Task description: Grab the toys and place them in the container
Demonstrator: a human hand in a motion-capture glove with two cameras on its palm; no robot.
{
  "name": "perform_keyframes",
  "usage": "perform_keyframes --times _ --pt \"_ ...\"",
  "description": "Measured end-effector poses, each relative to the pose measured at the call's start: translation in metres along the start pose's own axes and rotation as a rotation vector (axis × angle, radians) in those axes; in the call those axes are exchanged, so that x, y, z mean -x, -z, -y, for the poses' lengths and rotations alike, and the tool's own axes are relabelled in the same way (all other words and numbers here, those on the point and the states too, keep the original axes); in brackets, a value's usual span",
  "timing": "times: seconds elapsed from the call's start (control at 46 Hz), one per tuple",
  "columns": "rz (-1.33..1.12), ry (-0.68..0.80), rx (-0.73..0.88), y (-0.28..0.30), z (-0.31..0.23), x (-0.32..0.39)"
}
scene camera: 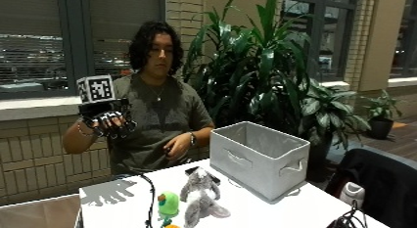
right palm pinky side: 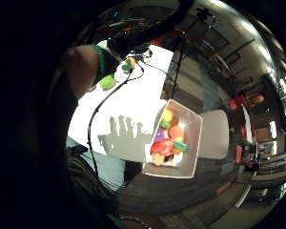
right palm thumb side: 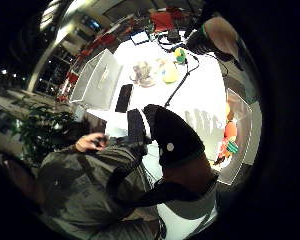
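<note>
My gloved right hand point(scene camera: 108, 123) is raised at chest height over the table's left end, fingers spread and relaxed, holding nothing. Its shadow with splayed fingers falls on the white table point(scene camera: 261, 211). The grey fabric container point(scene camera: 261, 157) stands on the table's far right, well apart from the hand. The little finger side palm view looks down into the container point(right palm pinky side: 195, 143), which holds several colourful toys point(right palm pinky side: 164, 143). On the table lie a green toy point(scene camera: 168, 203) and a grey plush bunny point(scene camera: 200, 194). The thumb side palm view shows the plush point(right palm thumb side: 141, 74) and a yellow-green toy point(right palm thumb side: 170, 74).
The bare left hand point(scene camera: 176, 152) rests near the table's back edge, by a black phone point(scene camera: 194, 170). A black cable point(scene camera: 151, 198) runs across the table's left part. A dark jacket on a chair point(scene camera: 381, 186) is at the right. Large plants point(scene camera: 273, 86) stand behind the container.
</note>
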State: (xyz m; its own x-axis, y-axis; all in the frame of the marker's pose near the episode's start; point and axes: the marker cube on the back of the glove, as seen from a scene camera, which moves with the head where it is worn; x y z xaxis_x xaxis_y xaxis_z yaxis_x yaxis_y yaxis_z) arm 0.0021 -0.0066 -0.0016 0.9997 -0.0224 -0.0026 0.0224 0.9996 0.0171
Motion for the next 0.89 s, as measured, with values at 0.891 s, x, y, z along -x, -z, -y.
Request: perform_keyframes --times 0.891 --pt "0.173 -0.019 0.057 -0.148 0.113 0.030"
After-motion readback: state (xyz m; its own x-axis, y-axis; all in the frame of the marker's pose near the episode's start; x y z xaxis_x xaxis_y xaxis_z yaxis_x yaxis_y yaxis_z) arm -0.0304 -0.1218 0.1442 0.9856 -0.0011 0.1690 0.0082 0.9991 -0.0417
